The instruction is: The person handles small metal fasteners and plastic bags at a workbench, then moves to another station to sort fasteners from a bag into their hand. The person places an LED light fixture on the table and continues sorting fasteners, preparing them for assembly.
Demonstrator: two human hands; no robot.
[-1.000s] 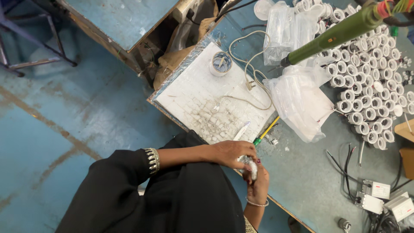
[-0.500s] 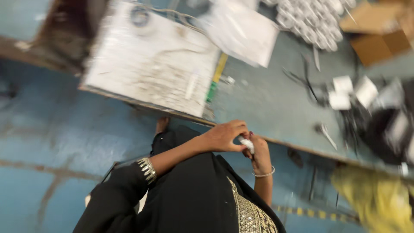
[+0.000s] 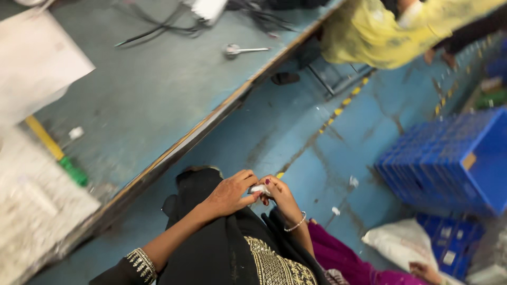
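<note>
A small white part (image 3: 260, 189) is pinched between both hands over the lap, off the table (image 3: 158, 95) edge. Left hand (image 3: 229, 194) is closed on its left end, right hand (image 3: 282, 196) on its right; long axis lies roughly hand to hand.

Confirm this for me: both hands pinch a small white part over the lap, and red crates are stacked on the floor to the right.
One detail is wrong: the crates are blue, not red, as the head view shows. The rest holds: the left hand and right hand pinch the small white part over the lap, and the crates are stacked on the floor to the right.
</note>
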